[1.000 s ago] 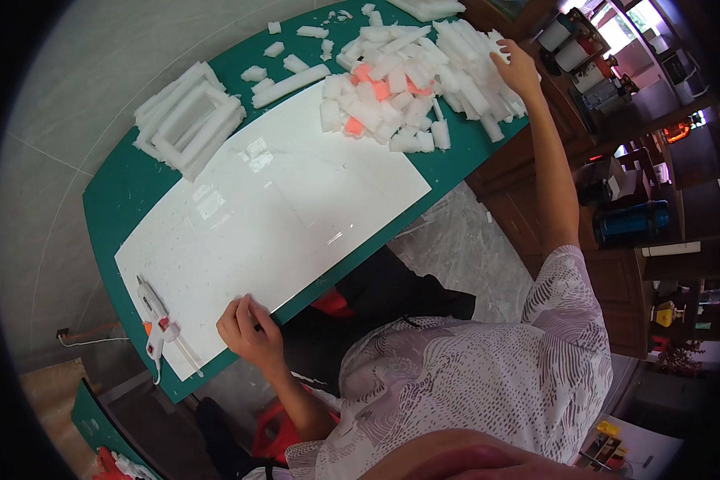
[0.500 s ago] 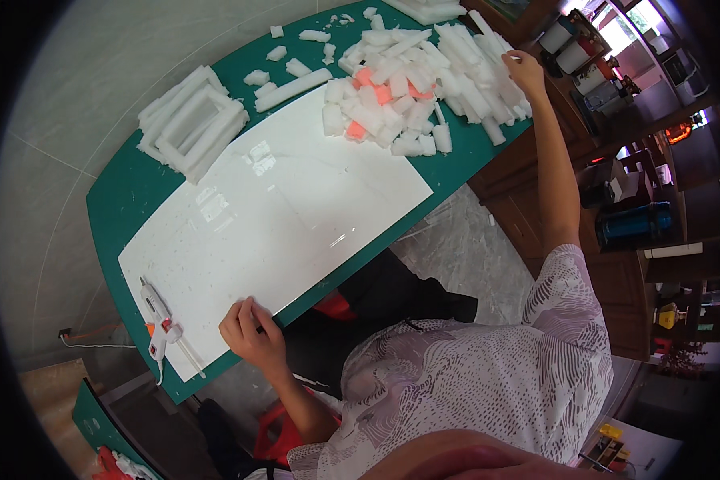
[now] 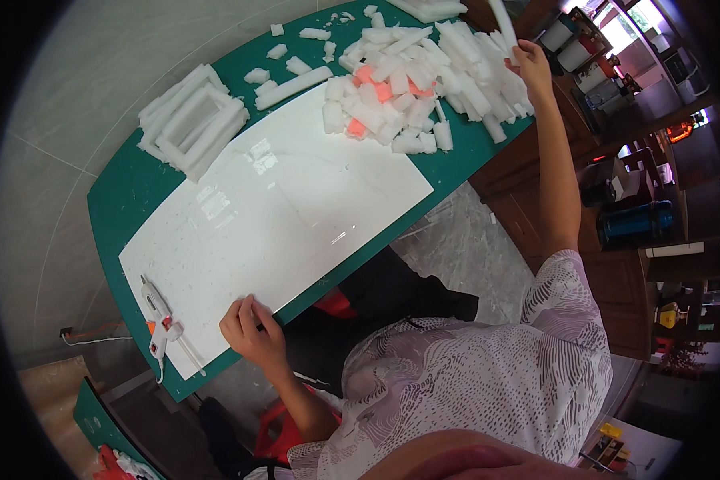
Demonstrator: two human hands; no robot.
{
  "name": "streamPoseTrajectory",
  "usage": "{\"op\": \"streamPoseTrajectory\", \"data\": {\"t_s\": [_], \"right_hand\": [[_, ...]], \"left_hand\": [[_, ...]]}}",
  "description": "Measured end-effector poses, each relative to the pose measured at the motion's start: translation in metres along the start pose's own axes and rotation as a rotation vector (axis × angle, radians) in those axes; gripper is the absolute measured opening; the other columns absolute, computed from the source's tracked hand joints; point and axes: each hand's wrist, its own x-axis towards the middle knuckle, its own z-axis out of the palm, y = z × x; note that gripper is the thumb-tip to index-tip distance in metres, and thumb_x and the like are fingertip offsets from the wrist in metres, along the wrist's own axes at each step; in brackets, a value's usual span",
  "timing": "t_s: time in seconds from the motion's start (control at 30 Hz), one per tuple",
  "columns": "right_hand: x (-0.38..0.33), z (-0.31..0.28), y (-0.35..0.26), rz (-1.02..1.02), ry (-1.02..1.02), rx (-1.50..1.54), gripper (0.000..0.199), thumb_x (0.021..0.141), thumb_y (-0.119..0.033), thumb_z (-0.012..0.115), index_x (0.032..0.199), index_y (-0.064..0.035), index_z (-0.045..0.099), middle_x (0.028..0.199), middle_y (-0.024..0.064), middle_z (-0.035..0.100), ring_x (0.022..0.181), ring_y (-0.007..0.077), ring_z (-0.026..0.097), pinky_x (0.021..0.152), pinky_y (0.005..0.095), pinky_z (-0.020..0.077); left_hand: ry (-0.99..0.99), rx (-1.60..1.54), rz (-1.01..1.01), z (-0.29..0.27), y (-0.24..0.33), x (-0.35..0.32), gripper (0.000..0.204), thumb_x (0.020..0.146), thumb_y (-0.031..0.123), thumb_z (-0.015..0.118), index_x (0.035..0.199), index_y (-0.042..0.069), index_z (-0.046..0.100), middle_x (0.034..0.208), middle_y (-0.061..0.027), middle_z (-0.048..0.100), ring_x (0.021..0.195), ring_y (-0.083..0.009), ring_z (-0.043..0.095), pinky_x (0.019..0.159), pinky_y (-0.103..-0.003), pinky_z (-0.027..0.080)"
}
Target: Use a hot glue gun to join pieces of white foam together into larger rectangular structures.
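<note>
At the far right, my right hand [image 3: 532, 68] grips the lower end of a white foam strip [image 3: 505, 24], which stands up over the edge of the foam heap. Longer foam strips [image 3: 476, 88] lie piled beside that hand. My left hand [image 3: 252, 330] rests at the near edge of a glossy white board [image 3: 272, 216], fingers curled; whether anything is in them is hidden. Left of it, a white glue gun [image 3: 157, 302] lies on the board's left end with a glue stick [image 3: 190, 354] beside it.
The green table [image 3: 136, 200] carries stacked foam frames [image 3: 192, 124] at the left and a heap of short foam blocks [image 3: 384, 100], some pink, at the back. Loose scraps [image 3: 277, 52] lie between them. Wooden cabinets [image 3: 528, 192] stand to the right, a red stool [image 3: 276, 436] below.
My right hand has risen slightly from the heap, lifting the foam strip upright off the pile. My left hand stays where it was.
</note>
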Motion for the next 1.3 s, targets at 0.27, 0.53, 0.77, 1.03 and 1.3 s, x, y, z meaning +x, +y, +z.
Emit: {"op": "streamPoseTrajectory", "data": {"t_s": [0.27, 0.53, 0.77, 1.03, 1.3], "right_hand": [[0.023, -0.042, -0.002, 0.103, -0.032, -0.312, 0.045, 0.091, -0.017, 0.059, 0.131, 0.0033, 0.057, 0.113, 0.0109, 0.064, 0.097, 0.0186, 0.066, 0.086, 0.0318, 0.0551], [0.029, -0.055, 0.028, -0.092, -0.033, -0.693, 0.044, 0.085, -0.027, 0.064, 0.121, -0.0013, 0.063, 0.111, 0.0164, 0.068, 0.100, 0.0289, 0.067, 0.088, 0.0375, 0.0533], [0.017, -0.021, 0.026, -0.333, -0.247, -1.105, 0.049, 0.084, -0.028, 0.068, 0.124, -0.0021, 0.056, 0.109, 0.0299, 0.066, 0.105, 0.0465, 0.062, 0.092, 0.0486, 0.0489], [0.038, -0.028, -0.013, -0.066, -0.304, -0.510, 0.053, 0.091, -0.049, 0.065, 0.118, -0.0029, 0.062, 0.101, 0.0080, 0.070, 0.079, 0.0134, 0.059, 0.074, 0.0302, 0.0485], [0.063, -0.061, 0.008, -0.101, -0.014, -0.930, 0.065, 0.083, -0.050, 0.071, 0.119, 0.0017, 0.060, 0.103, 0.0206, 0.070, 0.102, 0.0369, 0.067, 0.090, 0.0414, 0.0504]], "left_hand": [[0.000, 0.000, 0.000, -0.001, 0.001, 0.000, 0.014, 0.084, 0.000, 0.067, 0.097, 0.002, 0.070, 0.100, -0.0111, 0.066, 0.088, -0.0285, 0.059, 0.072, -0.038, 0.048], [0.005, 0.010, 0.008, 0.000, 0.001, 0.001, 0.014, 0.084, -0.001, 0.067, 0.097, 0.002, 0.070, 0.101, -0.0109, 0.066, 0.089, -0.0286, 0.059, 0.073, -0.038, 0.049], [0.008, 0.029, 0.010, -0.003, 0.000, 0.000, 0.013, 0.084, 0.000, 0.067, 0.097, 0.002, 0.070, 0.100, -0.0113, 0.066, 0.088, -0.0287, 0.059, 0.073, -0.038, 0.048], [0.014, 0.013, 0.017, -0.001, -0.001, -0.001, 0.014, 0.085, 0.000, 0.067, 0.098, 0.002, 0.070, 0.100, -0.0108, 0.066, 0.088, -0.0279, 0.059, 0.072, -0.037, 0.047], [0.011, -0.003, -0.021, 0.001, -0.001, -0.003, 0.014, 0.085, 0.000, 0.066, 0.098, 0.003, 0.070, 0.101, -0.0098, 0.066, 0.088, -0.0275, 0.059, 0.073, -0.038, 0.047]]}}
